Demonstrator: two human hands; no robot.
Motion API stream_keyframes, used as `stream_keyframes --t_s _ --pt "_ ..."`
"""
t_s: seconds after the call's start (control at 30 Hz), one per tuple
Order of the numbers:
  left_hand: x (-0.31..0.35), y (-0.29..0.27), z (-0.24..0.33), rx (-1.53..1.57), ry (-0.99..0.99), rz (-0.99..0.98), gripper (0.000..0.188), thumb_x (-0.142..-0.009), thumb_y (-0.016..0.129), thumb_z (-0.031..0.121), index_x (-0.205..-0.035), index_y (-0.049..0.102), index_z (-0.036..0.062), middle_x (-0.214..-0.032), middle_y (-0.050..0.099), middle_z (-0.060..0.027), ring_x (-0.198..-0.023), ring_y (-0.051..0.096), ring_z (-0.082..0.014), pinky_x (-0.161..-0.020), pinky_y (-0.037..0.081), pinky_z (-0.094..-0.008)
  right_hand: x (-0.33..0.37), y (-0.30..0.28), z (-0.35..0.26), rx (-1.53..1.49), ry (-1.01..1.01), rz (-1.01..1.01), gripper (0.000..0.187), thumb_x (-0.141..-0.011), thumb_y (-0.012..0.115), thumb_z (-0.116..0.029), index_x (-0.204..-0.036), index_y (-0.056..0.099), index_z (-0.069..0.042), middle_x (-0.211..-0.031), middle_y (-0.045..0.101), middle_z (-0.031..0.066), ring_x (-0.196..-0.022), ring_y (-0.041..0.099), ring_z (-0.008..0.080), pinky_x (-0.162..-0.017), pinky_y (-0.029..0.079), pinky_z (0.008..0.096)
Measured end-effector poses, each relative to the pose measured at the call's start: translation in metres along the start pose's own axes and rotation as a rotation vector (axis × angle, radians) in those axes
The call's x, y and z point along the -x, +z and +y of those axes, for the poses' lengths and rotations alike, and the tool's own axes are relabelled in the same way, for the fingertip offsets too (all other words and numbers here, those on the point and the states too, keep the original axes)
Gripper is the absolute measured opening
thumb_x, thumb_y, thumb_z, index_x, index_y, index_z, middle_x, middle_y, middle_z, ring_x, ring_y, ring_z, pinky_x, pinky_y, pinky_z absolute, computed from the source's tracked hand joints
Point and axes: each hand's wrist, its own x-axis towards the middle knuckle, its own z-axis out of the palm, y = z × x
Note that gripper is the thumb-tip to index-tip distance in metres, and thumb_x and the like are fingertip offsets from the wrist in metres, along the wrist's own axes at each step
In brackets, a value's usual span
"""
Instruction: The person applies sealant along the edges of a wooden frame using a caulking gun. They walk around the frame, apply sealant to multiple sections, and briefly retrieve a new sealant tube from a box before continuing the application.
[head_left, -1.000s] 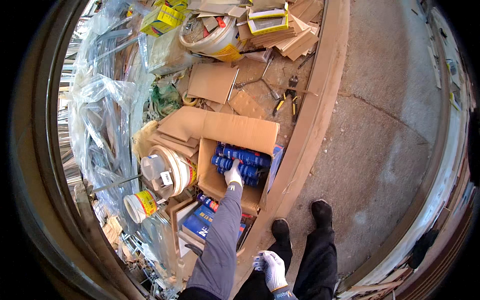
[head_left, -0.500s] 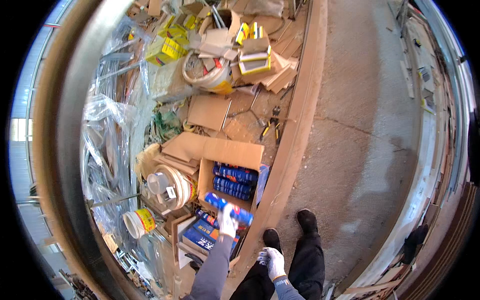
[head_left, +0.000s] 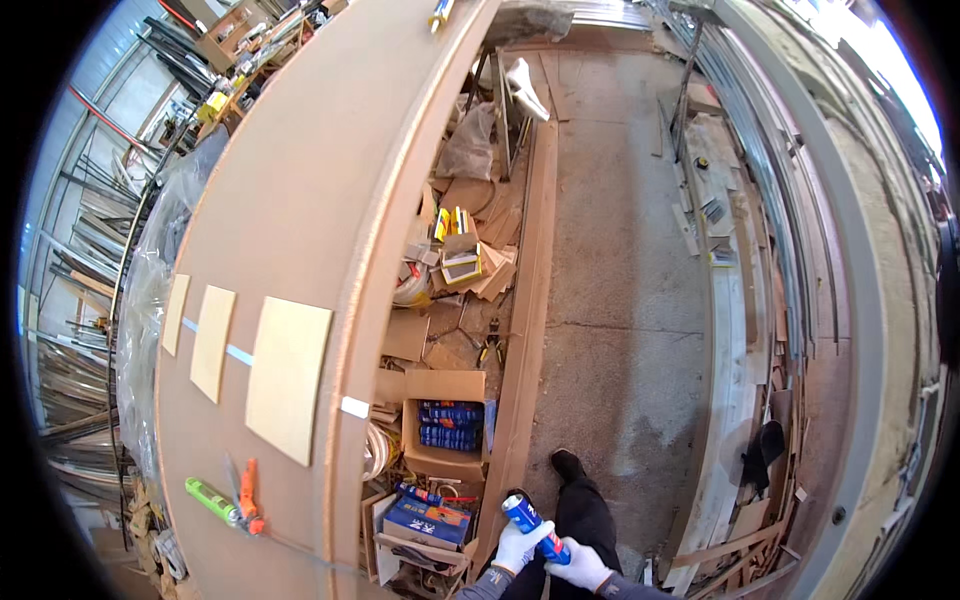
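Both my gloved hands hold a blue tube-shaped cartridge (head_left: pixel 531 527) with a white and red end, low in the view above my dark trousers. My left hand (head_left: pixel 517 548) grips its lower middle. My right hand (head_left: pixel 581 566) clasps its bottom end. On the shelf below the tabletop stands an open cardboard box (head_left: pixel 443 387) with more blue cartridges (head_left: pixel 450 425) inside. A brown board tabletop (head_left: pixel 300 200) stretches to my left, with three pale wooden squares (head_left: pixel 288 377) lying on it.
A caulking gun with an orange handle and a green tube (head_left: pixel 228 500) lies on the tabletop near me. Cardboard scraps, pliers (head_left: pixel 490 349) and small yellow boxes (head_left: pixel 452 225) litter the lower shelf. Concrete floor (head_left: pixel 620 300) runs to the right, edged by stacked metal profiles and boards (head_left: pixel 770 250).
My left hand has lifted a blue cartridge out of the box and brought it to my right hand. My view has risen from under the table to above the tabletop.
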Motion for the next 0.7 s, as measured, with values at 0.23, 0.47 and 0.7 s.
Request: stream_keyframes --t_s 0.23,0.47,0.7 --pt "0.152 -0.010 0.188 -0.470 0.626 0.106 0.017 -0.076 0.077 0.003 -0.091 0.071 0.0045 -0.089 0.073 -0.0050 -0.084 0.070 -0.0158 -0.083 0.056 -0.0328 0.013 -0.018 -0.076 0.241 -0.341 -0.076 0.044 -0.089 0.068 -0.045 -0.112 0.063 -0.008 -0.097 0.071 0.0207 -0.092 0.069 0.0396 -0.082 0.054 0.0461" --pt "0.347 -0.161 0.287 -0.992 1.124 0.905 0.027 -0.088 0.075 0.023 -0.107 0.078 0.0048 -0.092 0.076 -0.0142 -0.077 0.069 -0.0318 -0.074 0.056 -0.0452 0.024 -0.005 -0.113 0.342 -0.443 0.170 0.035 -0.091 0.062 -0.038 -0.102 0.064 -0.005 -0.091 0.070 0.0241 -0.088 0.068 0.0432 -0.081 0.053 0.0515" --pt "0.453 -0.284 0.243 -0.318 1.219 1.389 0.019 -0.087 0.076 0.014 -0.098 0.068 -0.0001 -0.088 0.068 -0.0090 -0.077 0.064 -0.0221 -0.073 0.054 -0.0384 0.036 -0.010 -0.147 0.451 -0.510 0.159 0.033 -0.091 0.063 -0.037 -0.098 0.064 -0.005 -0.088 0.069 0.0230 -0.088 0.067 0.0427 -0.080 0.052 0.0504"
